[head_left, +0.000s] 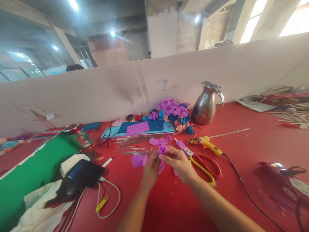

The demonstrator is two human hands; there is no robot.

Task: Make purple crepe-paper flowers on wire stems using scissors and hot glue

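Observation:
A small purple paper rose [162,148] is held up between my two hands over the red table. My left hand [151,166] pinches it from below on the left. From the right, the fingers of my right hand [177,161] close on its petals. Loose purple paper petals [138,161] lie beneath and beside my hands, and more petals [158,141] lie just beyond. Scissors [201,164] with one red and one yellow handle rest right of my right hand. Past them lies a yellow hot glue gun [209,145] with a black cord.
Finished paper flowers [174,111] are heaped by the low wall, beside a steel jug [205,104]. Thin wires [135,150] and stacked paper sheets [154,126] lie ahead. On the left are a phone [86,173], a white cable, a glass jar [80,137] and a green board [41,167].

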